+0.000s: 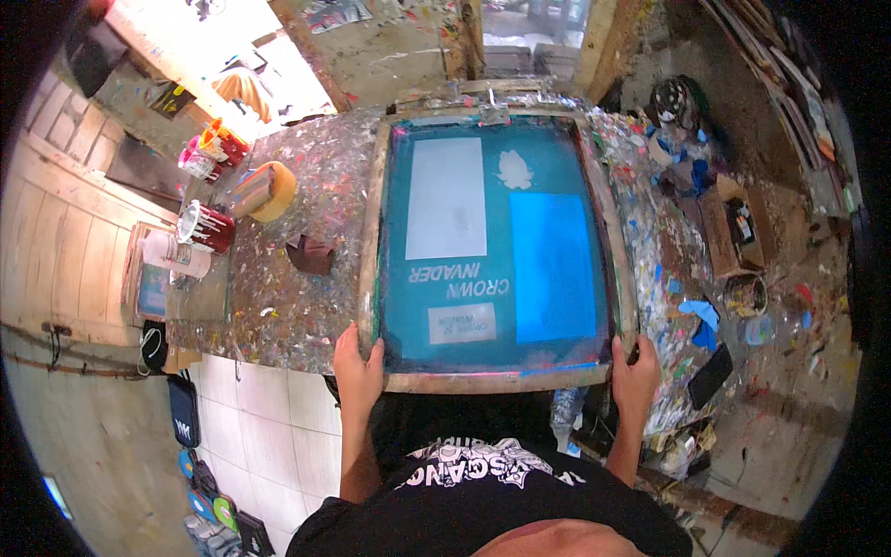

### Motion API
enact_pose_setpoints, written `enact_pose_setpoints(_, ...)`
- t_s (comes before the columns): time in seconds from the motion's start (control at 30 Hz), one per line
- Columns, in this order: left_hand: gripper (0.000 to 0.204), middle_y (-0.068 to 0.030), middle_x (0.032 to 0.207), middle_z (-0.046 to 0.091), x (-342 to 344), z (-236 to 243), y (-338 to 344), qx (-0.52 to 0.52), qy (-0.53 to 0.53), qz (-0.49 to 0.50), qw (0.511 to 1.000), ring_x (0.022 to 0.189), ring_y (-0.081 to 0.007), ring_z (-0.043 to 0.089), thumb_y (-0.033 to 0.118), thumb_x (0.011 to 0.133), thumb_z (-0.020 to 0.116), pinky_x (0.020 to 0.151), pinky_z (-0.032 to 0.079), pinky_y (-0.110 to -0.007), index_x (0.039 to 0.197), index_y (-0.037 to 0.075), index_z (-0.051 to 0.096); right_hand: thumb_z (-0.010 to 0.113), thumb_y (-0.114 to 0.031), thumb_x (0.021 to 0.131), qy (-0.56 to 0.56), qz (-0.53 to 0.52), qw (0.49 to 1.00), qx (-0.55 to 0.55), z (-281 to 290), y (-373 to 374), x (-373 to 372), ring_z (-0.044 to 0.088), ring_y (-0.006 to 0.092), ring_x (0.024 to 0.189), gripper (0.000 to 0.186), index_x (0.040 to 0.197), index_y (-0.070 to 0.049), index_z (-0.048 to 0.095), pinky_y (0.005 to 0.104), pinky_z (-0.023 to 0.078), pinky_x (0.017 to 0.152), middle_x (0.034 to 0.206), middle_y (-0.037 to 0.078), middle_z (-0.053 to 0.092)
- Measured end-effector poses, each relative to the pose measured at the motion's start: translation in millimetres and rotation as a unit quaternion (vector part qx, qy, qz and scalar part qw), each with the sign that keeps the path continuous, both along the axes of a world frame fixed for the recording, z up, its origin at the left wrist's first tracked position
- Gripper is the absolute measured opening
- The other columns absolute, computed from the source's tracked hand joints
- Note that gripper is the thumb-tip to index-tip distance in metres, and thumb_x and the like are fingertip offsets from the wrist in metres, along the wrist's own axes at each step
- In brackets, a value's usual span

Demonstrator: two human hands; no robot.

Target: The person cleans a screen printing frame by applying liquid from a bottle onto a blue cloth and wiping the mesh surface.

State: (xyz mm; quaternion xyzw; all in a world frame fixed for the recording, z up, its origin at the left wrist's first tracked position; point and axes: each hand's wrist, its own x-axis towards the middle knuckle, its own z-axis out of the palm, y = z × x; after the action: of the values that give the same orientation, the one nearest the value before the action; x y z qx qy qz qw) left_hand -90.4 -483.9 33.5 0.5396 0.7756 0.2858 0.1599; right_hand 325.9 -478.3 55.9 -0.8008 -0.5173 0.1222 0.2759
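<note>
A wood-framed printing screen point(495, 381) with teal mesh lies in front of me at the middle of the paint-spattered table point(306, 195). On the mesh are a pale rectangle point(445, 198), a bright blue rectangle point(553, 265), a small pale figure, mirrored lettering and a smaller pale label. My left hand point(357, 364) grips the frame's near left corner, thumb along its side. My right hand point(636, 369) grips the near right corner the same way. The fingers of both hands are partly hidden by the frame.
Several paint cans point(206, 226) and a yellow round-edged object point(264, 188) stand at the left, near a brown crumpled piece point(311, 253). At the right are a cardboard box point(733, 223), a tin point(745, 294), blue scraps and a dark phone-like slab point(711, 376). Boards lean at the upper right.
</note>
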Motion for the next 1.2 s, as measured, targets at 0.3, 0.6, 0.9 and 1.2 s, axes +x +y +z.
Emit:
enact_pose_setpoints(0.3,0.042,-0.0258,0.133,0.054,8.1,-38.5,-2.0,0.084,0.09,-0.026,0.992,0.13,-0.0432,0.045,0.011,0.087,0.066,0.111,0.035,-0.05,0.123,-0.007,0.055,0.061,-0.03,0.093,-0.048,0.004,0.999,0.016,-59.7,4.1,-5.6,0.054,0.0458,0.101,0.037,0.105,0.005,0.056,0.0526,0.042,0.09,0.104,0.026,0.058)
enact_pose_setpoints(0.6,0.041,-0.0236,0.134,0.054,6.4,-36.9,0.2,0.073,0.036,-0.008,0.997,0.128,-0.042,0.047,0.008,0.086,0.067,0.11,0.035,-0.049,0.122,-0.006,0.055,0.063,-0.029,0.093,0.004,-0.007,1.0,-0.016,-51.2,4.9,-3.6,0.056,0.0454,0.102,0.04,0.11,0.006,0.056,0.0502,0.044,0.091,0.107,0.026,0.059)
enact_pose_setpoints(0.9,0.04,-0.0237,0.128,0.058,-1.4,-19.8,2.0,0.057,0.038,-0.024,0.997,0.121,-0.0412,0.052,0.011,0.087,0.068,0.106,0.039,-0.046,0.12,-0.008,0.057,0.06,-0.033,0.096,-0.012,0.005,1.0,-0.025,-31.7,2.4,-3.2,0.056,0.0477,0.109,0.047,0.115,0.009,0.057,0.0503,0.044,0.096,0.116,0.029,0.059)
enact_pose_setpoints(1.2,0.039,-0.0238,0.126,0.058,2.5,-24.4,1.7,0.076,0.046,-0.009,0.996,0.119,-0.0419,0.052,0.009,0.086,0.068,0.105,0.04,-0.047,0.119,-0.008,0.057,0.058,-0.033,0.097,-0.003,0.008,0.999,-0.047,-30.5,3.4,-5.4,0.055,0.048,0.111,0.046,0.118,0.009,0.056,0.0499,0.044,0.097,0.118,0.029,0.058)
